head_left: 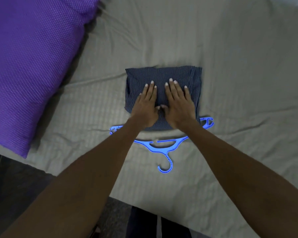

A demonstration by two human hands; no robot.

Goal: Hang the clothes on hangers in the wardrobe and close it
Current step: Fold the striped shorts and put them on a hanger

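Pressing flat on the folded striped garment (163, 78), the left hand (147, 107) and right hand (177, 103) are lying with straight fingers, gripping nothing; its near edge is covering the blue hanger (162, 146) on the grey bedsheet (239, 66), so lifting carelessly risks unfolding the cloth or snagging it

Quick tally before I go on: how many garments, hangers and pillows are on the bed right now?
Garments: 1, the folded striped garment, with the left hand and right hand lying flat on it.
Hangers: 1, the blue hanger, its upper part under the garment.
Pillows: 1, the purple pillow.
Total: 3, all on the grey sheet.
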